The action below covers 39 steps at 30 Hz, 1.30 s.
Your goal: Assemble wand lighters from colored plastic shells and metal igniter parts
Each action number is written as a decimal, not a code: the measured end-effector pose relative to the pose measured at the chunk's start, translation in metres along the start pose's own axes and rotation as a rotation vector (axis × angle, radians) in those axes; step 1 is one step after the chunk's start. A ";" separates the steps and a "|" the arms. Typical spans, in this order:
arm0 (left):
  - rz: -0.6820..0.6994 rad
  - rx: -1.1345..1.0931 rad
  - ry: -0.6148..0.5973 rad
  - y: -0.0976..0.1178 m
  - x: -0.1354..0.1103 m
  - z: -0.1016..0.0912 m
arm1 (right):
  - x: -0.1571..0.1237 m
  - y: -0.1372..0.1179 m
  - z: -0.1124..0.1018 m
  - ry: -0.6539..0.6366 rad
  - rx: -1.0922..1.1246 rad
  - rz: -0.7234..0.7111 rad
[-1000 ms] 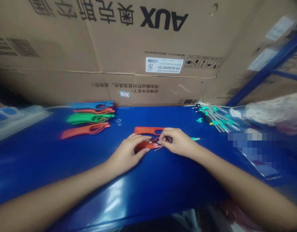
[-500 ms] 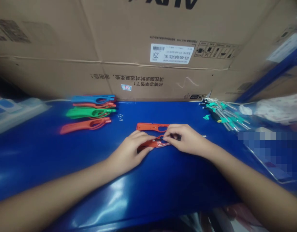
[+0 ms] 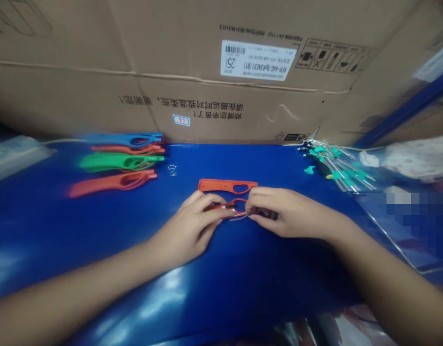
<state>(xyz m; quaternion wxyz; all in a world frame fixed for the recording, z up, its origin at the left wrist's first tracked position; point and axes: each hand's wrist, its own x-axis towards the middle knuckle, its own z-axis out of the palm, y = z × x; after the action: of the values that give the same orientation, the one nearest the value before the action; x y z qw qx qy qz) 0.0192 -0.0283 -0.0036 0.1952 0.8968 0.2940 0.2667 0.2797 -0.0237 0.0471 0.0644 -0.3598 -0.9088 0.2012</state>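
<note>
On the blue table (image 3: 243, 269) my left hand (image 3: 189, 228) and my right hand (image 3: 282, 211) both pinch a small orange plastic handle piece (image 3: 231, 210) with a thin wire part at its middle. The left fingers hold its left end down, and the right fingertips close on its right end. A second orange handle half (image 3: 227, 185) lies flat just behind them, untouched.
At the back left lie a blue handle (image 3: 129, 139), a green one (image 3: 120, 162) and an orange one (image 3: 111, 182). Several green-handled screwdrivers (image 3: 335, 166) lie back right. A small wire spring (image 3: 172, 169) lies loose. A large cardboard box (image 3: 221, 72) walls the back.
The view has tilted down slightly. Both hands have stayed on the orange piece, and the right fingers have closed in tighter on its right end.
</note>
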 end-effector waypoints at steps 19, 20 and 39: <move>0.034 0.137 0.031 0.003 -0.005 0.001 | 0.004 -0.001 0.011 0.051 -0.169 0.021; 0.038 0.134 0.037 0.003 -0.005 0.001 | 0.004 -0.001 0.011 0.051 -0.169 0.020; 0.022 0.059 0.067 0.001 -0.003 0.002 | 0.004 0.001 0.010 0.078 -0.126 0.038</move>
<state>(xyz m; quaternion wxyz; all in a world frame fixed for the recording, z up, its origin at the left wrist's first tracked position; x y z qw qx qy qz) 0.0188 -0.0312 -0.0052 0.1556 0.8961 0.2982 0.2898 0.2744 -0.0239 0.0376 0.0733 -0.3881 -0.9094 0.1306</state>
